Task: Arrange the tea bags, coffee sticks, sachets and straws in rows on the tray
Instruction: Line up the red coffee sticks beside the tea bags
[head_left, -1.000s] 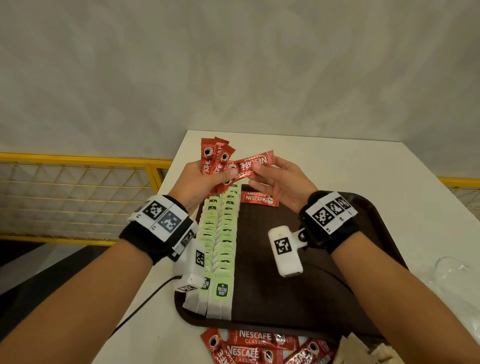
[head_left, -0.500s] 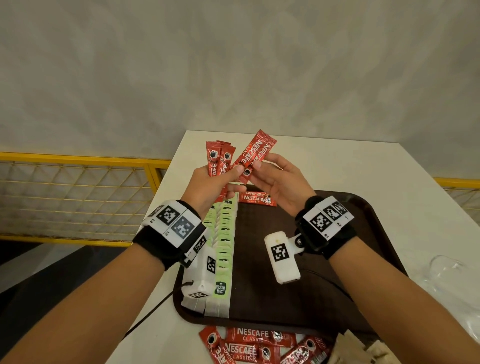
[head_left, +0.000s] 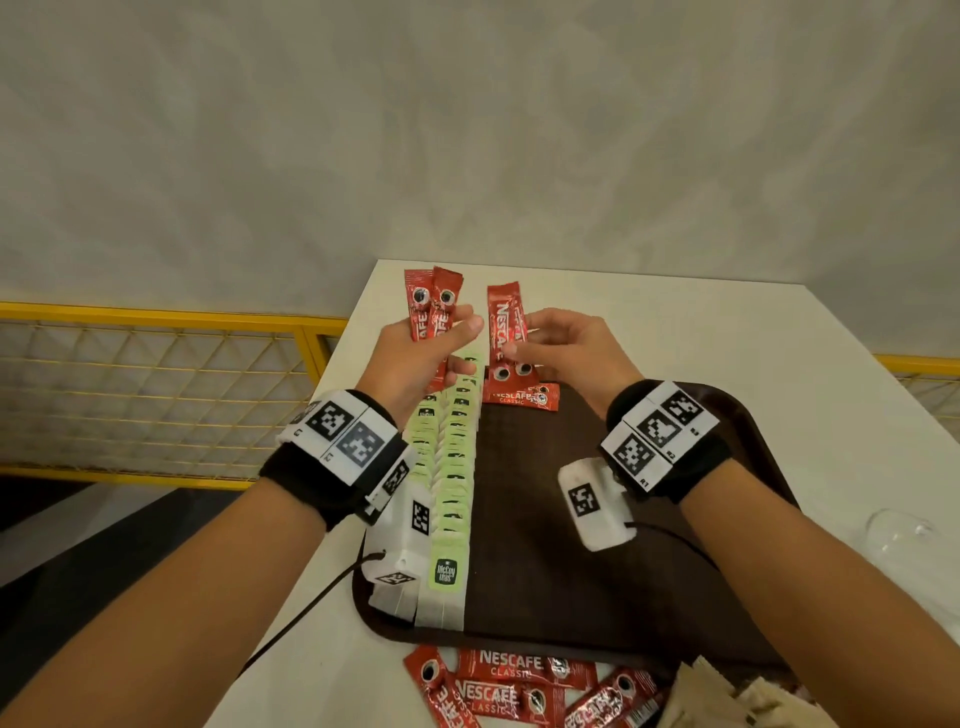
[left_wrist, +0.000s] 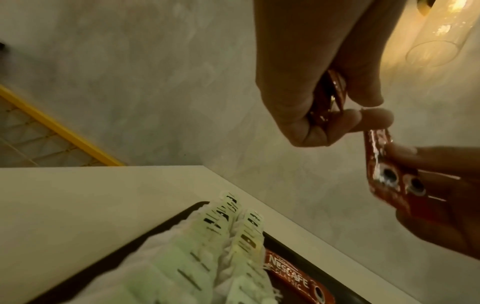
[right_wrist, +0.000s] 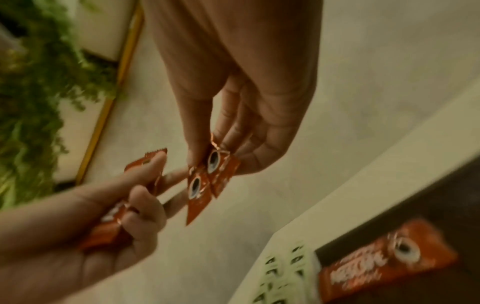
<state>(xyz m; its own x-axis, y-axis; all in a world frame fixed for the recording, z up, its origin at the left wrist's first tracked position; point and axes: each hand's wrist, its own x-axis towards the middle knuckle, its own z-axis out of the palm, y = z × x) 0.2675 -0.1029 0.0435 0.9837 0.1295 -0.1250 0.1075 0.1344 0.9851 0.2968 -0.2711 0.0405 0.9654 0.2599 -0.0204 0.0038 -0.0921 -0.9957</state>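
Note:
My left hand (head_left: 415, 358) grips a small bunch of red coffee sticks (head_left: 434, 306) upright above the tray's far left corner. Just right of it, my right hand (head_left: 566, 348) pinches two more red coffee sticks (head_left: 503, 332), also upright, cup prints at their lower ends. The right wrist view shows those two sticks (right_wrist: 207, 181) between thumb and fingers. One coffee stick (head_left: 519, 397) lies crosswise at the far end of the brown tray (head_left: 571, 571). Two rows of green-and-white tea bags (head_left: 452, 467) run along the tray's left side.
Several loose coffee sticks (head_left: 519, 686) lie on the white table in front of the tray, beside brown paper sachets (head_left: 727, 701). A clear glass (head_left: 909, 540) stands at the right. The table edge and a yellow railing (head_left: 156, 317) are to the left.
My right hand has drawn coffee sticks out of the left hand's bunch and turned them upright. The two hands have moved slightly apart, and the left bunch now stands straighter.

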